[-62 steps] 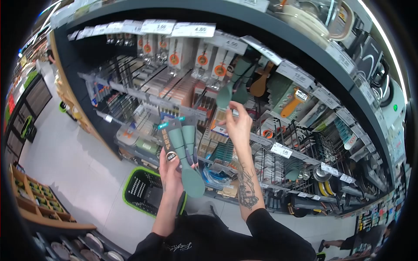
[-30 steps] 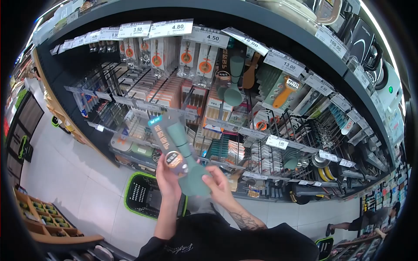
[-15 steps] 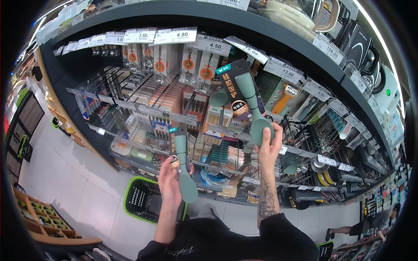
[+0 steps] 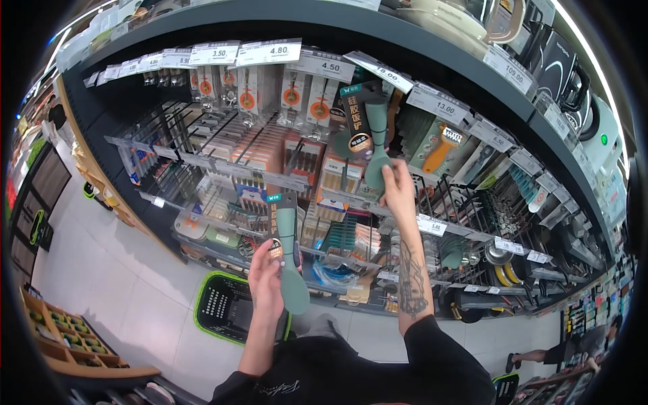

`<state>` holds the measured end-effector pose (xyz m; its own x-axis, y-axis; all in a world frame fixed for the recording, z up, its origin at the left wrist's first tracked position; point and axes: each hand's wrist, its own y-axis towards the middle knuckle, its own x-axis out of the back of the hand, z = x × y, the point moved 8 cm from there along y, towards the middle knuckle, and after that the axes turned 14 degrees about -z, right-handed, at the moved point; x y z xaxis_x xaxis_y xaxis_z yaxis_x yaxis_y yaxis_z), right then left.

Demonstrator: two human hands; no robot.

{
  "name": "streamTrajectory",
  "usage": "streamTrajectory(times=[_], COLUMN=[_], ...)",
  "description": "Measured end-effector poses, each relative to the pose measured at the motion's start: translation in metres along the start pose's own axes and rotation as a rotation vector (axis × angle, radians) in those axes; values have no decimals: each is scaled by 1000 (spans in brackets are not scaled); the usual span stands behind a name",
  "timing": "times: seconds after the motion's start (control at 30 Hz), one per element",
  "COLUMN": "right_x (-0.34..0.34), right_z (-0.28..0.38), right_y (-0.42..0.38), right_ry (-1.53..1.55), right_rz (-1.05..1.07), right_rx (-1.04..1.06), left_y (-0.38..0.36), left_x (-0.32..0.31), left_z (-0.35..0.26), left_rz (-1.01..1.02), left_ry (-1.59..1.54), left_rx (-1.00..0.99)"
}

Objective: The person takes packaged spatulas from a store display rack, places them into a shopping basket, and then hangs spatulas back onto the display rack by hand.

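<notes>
**A:** What is held in each hand?

**B:** A carded green spatula [image 4: 287,253] is gripped in the left hand [image 4: 265,283], the fingers wrapped round the handle and its backing card, the blade hanging low over a green-rimmed basket [image 4: 226,307] on the floor. A second carded spatula [image 4: 368,138] is raised by the right hand [image 4: 398,185] against the hanging display rack [image 4: 270,179], just below the price labels [image 4: 324,64]; the fingers are closed on its blade end, and the card top is lifted toward the pegs.

**A:** How is such an item judged to handle?

**B:** It is judged light, with a soft, flexible blade that appears to be silicone and a stiffer handle. The card is thin and easily bent or torn at its hanging hole.

**A:** Where is hold best taken?

**B:** The handle, with the card pressed behind it, is preferred; when the blade alone is pinched, the card end is likely to sway.
</notes>
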<state>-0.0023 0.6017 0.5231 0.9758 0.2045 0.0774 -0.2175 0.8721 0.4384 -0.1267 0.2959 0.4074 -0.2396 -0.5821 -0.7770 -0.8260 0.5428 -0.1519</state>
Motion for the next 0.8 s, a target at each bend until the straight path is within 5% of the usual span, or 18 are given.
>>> streamTrajectory(times=[0.43, 0.6, 0.63, 0.7, 0.8], right_x=[-34, -18, -21, -29, -48], right_z=[14, 63, 83, 135, 143], right_y=[13, -4, -7, -23, -4], right_ry=[-421, -72, -69, -244, -189], right_rz=[201, -75, -75, -147, -198], right_rx=[202, 326, 331, 669, 679], left_y=[-11, -13, -13, -12, -12], left_x=[-23, -35, -37, -40, -43], left_z=[-10, -7, -5, 1, 13], left_rz=[76, 127, 136, 153, 171], left_ry=[129, 153, 151, 163, 143], left_rx=[-98, -105, -100, -84, -53])
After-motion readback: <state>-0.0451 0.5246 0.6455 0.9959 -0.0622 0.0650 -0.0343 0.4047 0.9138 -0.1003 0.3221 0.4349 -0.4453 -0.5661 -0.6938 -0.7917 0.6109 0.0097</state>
